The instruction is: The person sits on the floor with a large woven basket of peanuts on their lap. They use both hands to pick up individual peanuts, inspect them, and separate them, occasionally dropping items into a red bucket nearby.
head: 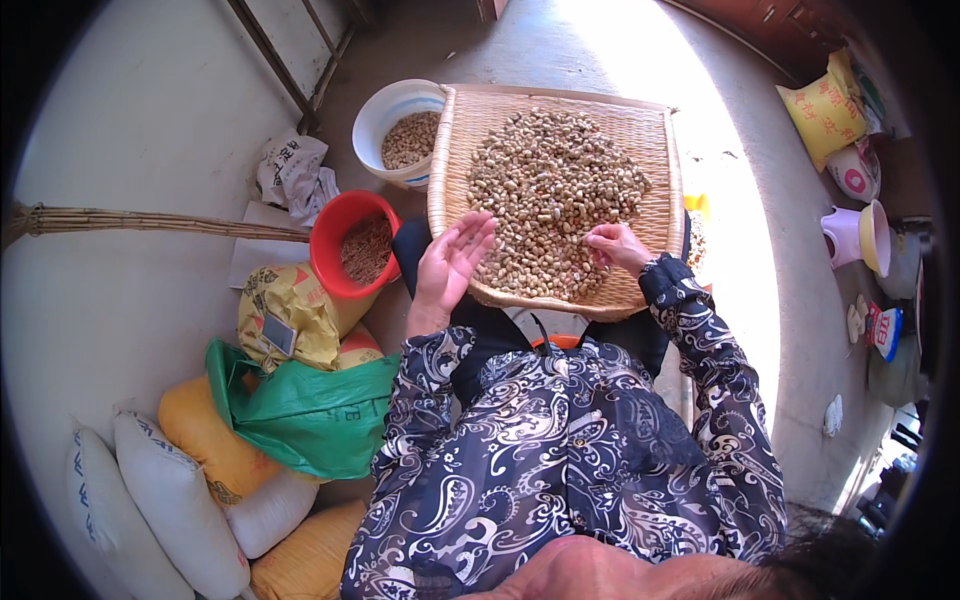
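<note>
A woven wicker tray (660, 187) rests across the lap, with a wide heap of unshelled peanuts (555, 187) on it. My left hand (455, 259) is raised at the tray's near left edge, palm turned up and fingers apart; small bits may lie on the fingers, too small to name. Over the near right part of the heap, my right hand (615, 246) has thumb and fingertips pinched together at the peanuts. Whether a peanut is between those fingertips cannot be told.
Left of the tray stand a white bucket (367, 127) holding peanuts and a red bucket (322, 240) with reddish-brown contents. A phone (278, 334) lies on a yellow sack (319, 319). A green bag (315, 420) and full white sacks (172, 495) line the left wall. A yellow container (697, 203) shows at right.
</note>
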Motion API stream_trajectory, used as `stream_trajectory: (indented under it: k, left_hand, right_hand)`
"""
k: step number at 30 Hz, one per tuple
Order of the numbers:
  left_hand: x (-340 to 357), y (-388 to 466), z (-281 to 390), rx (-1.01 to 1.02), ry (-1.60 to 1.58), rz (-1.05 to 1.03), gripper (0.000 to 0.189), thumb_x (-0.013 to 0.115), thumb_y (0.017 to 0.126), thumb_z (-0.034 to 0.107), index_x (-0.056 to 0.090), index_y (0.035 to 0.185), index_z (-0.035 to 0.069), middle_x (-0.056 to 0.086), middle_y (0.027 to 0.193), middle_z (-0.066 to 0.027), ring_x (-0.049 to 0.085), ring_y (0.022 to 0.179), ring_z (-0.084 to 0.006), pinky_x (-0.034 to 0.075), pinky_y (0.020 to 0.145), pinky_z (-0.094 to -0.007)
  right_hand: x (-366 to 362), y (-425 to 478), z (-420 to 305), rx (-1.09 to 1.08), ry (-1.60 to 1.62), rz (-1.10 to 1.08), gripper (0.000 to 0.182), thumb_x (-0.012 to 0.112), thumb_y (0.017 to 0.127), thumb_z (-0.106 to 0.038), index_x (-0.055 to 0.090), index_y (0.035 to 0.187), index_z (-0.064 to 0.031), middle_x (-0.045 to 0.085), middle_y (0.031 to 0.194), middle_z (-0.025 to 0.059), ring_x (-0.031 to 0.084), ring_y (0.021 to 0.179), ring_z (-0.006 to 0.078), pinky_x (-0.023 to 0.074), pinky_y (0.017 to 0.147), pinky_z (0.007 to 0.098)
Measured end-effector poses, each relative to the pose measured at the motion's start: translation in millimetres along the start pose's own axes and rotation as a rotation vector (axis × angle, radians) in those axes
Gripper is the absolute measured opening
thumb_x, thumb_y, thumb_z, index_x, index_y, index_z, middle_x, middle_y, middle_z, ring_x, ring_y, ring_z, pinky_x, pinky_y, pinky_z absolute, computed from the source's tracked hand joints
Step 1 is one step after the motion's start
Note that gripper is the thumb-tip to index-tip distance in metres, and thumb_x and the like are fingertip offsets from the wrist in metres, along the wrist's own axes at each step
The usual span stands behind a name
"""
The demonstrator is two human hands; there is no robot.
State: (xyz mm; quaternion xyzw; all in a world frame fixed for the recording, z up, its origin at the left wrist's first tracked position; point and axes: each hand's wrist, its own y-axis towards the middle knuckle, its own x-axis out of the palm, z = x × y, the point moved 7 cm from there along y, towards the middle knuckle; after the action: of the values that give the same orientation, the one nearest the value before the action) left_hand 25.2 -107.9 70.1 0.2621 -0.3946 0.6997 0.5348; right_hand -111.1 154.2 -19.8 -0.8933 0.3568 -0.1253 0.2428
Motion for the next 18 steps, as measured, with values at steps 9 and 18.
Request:
stream_trajectory:
  k: [9, 18]
  left_hand:
    - [-115.0, -49.3, 103.5, 0.340, 0.046, 0.441, 0.036, 0.040, 0.102, 0.014, 0.050, 0.128, -0.009, 0.055, 0.133, -0.0222, 0.053, 0.126, -0.0319, 0.043, 0.111, -0.0430]
    - [-193.6, -77.5, 236.9, 0.621, 1.831, 1.094, 0.026, 0.055, 0.089, 0.018, 0.064, 0.106, -0.001, 0.064, 0.107, -0.0193, 0.063, 0.097, -0.0253, 0.048, 0.089, -0.0369]
  right_hand:
    - [-6.5, 4.4, 8.1, 0.027, -0.009, 0.017, 0.021, 0.059, 0.097, -0.020, 0.066, 0.095, -0.0002, 0.062, 0.071, 0.0020, 0.057, 0.059, 0.0088, 0.0451, 0.054, 0.0230]
    - [-17.3, 6.9, 9.1, 0.039, 0.005, 0.049, 0.019, 0.057, 0.095, -0.015, 0.066, 0.101, 0.0004, 0.063, 0.074, 0.0035, 0.061, 0.061, 0.0108, 0.0520, 0.057, 0.0226]
